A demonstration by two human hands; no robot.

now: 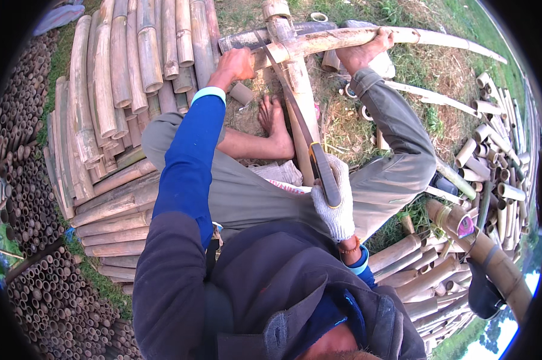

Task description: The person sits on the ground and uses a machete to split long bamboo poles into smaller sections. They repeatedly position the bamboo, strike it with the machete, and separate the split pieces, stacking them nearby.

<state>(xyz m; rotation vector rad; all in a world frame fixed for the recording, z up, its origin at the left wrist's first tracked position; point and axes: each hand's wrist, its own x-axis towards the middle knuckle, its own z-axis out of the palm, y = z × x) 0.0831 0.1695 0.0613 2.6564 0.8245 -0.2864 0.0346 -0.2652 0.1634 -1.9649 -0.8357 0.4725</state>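
A long bamboo pole (343, 39) lies crosswise at the top of the head view, over an upright-running bamboo support (301, 90). My bare left hand (236, 63) is wrapped round the pole's left end. In my right hand (335, 210), which wears a white knit glove, is the grey and yellow handle of a handsaw (296, 107). Its long blade slants up and left and crosses the pole just right of my left hand; the depth of any cut cannot be made out. My bare right foot (367, 51) presses on the pole farther right.
My left foot (275, 126) rests on the ground beside the support. Cut bamboo lengths (121, 54) are stacked at left, with bundles of bamboo tubes (55, 300) beyond. More cut pieces (427, 270) lie at right, near a thick bamboo pole (493, 261) with a dark cap hanging on it.
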